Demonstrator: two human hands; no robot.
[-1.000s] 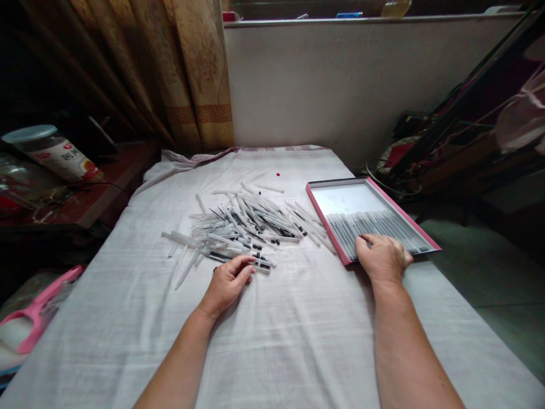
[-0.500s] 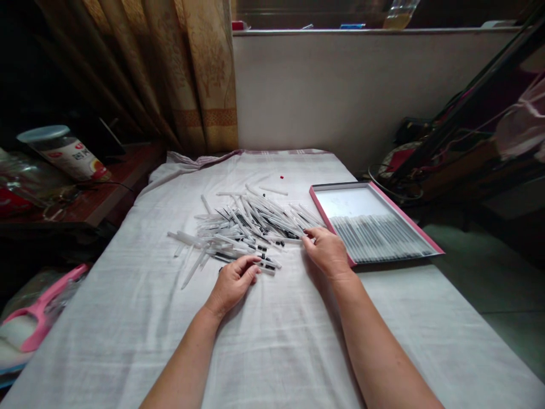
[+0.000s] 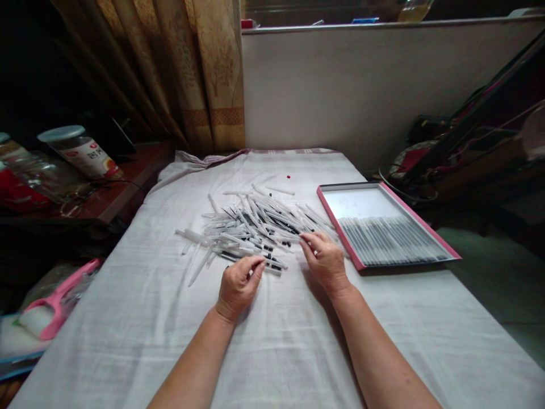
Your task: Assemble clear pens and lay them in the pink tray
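Observation:
A loose pile of frosted white pens and pen parts (image 3: 238, 224), some with black refills or ends, lies on the white cloth. At its near edge, my left hand (image 3: 240, 284) has thumb and forefinger pressed together. What they pinch, if anything, is hidden; a short pen part with a black end (image 3: 272, 271) lies just beyond them. My right hand (image 3: 326, 261) pinches the end of a pale pen at the pile's right side. Close by that hand stands a shallow pink-edged box (image 3: 340, 233), with a row of pens (image 3: 389, 241) laid side by side in its near part.
White cloth (image 3: 285, 341) covers the table. A tiny red piece (image 3: 288, 176) lies behind the pile. To the left, a lidded jar (image 3: 87, 153) stands on a brown side table (image 3: 114, 199), with a pink handle (image 3: 63, 295) lower down. A wall (image 3: 340, 91) and curtain (image 3: 221, 74) close the back.
The whole view has shifted slightly, so things appear farther right. My left thumb and forefinger have drawn closer together. My right hand stays by the pile's right side, a bit farther from the box.

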